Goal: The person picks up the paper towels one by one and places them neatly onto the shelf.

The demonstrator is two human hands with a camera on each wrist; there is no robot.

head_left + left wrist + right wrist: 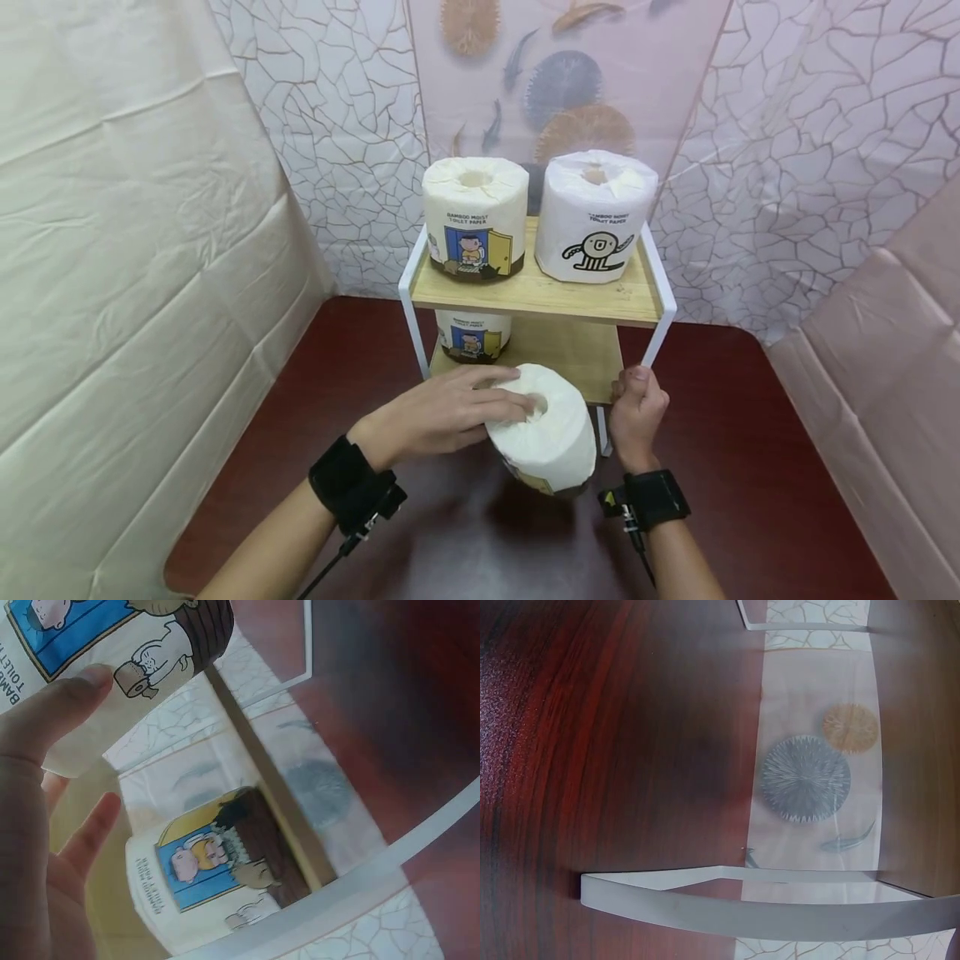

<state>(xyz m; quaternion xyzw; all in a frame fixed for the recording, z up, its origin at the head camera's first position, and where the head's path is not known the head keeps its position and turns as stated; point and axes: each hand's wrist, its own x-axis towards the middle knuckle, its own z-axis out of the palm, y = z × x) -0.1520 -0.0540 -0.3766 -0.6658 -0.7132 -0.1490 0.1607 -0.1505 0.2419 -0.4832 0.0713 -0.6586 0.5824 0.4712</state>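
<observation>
My left hand [450, 408] holds a wrapped toilet paper roll [551, 442] in front of the shelf's lower level. The roll is tilted, its top turned up toward me. In the left wrist view the thumb [71, 705] presses the printed side of this roll [105, 652]; some fingertips are hidden. My right hand [637, 412] grips the white right front leg of the two-level shelf [536, 304], fingers curled round it. On the lower level, at the left, stands another roll [472, 337]. The right wrist view shows the shelf's white frame [780, 919] but no whole hand.
Two wrapped rolls stand on the top level: a cream roll [476, 221] at left and a white roll [596, 218] at right. Under the shelf is a dark red table [750, 467]. Fabric walls [150, 275] enclose the sides and back.
</observation>
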